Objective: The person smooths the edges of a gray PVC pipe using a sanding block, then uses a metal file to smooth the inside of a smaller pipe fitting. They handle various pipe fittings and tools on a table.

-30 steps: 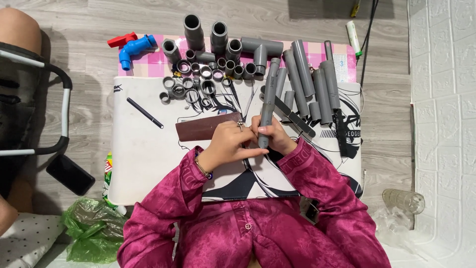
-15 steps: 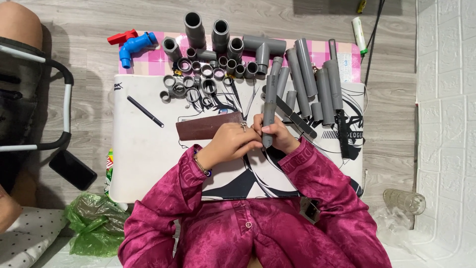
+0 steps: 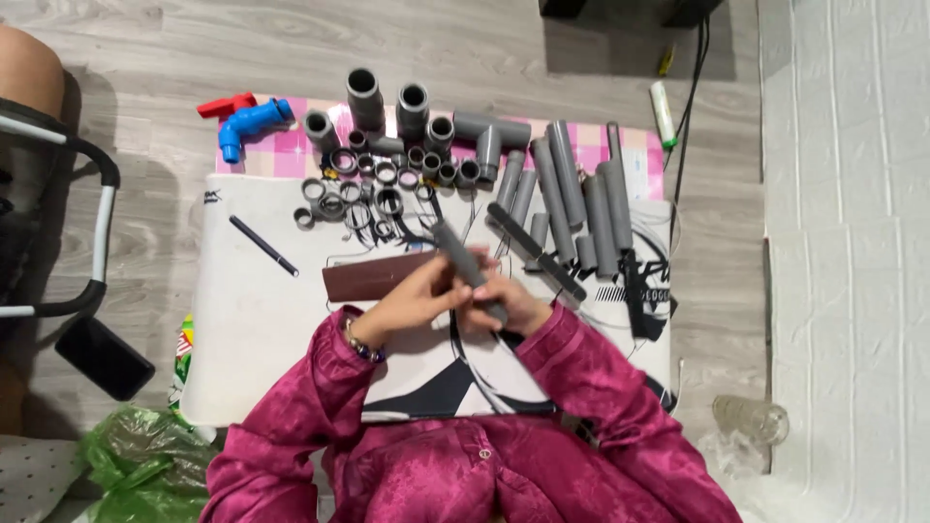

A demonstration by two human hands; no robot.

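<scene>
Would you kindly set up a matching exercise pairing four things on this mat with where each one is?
Things:
1. grey pipe
2. blue elbow
3. black pen
4. brown strip

Places:
A. far left corner of the mat, beside a red fitting
B. lying alone on the white mat, left of the hands
C. held in both hands, left hand and right hand
D. flat on the mat, partly under the left hand

Pairs: 1-C, 2-A, 3-B, 4-D
</scene>
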